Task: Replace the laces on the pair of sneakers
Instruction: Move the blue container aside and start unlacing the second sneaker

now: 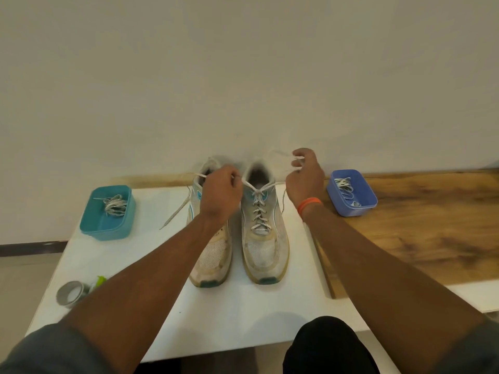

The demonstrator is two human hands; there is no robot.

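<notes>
Two worn white sneakers with teal trim stand side by side on the white table (243,314), toes toward me. The right sneaker (266,238) is laced up to its top eyelets with a pale lace (258,211). My left hand (220,193) pinches one end of that lace just above the shoe's collar, covering much of the left sneaker (213,260). My right hand (306,174) pinches the other lace end, raised up and to the right. A loose length of lace (176,211) trails down to the table on the left.
A teal tub (108,230) with a bundle of laces sits at the left. A blue tub (359,209) with laces rests on the wooden board (418,233) at the right. A roll of grey tape (70,294) and a green object (100,280) lie near the front left. A wall rises close behind.
</notes>
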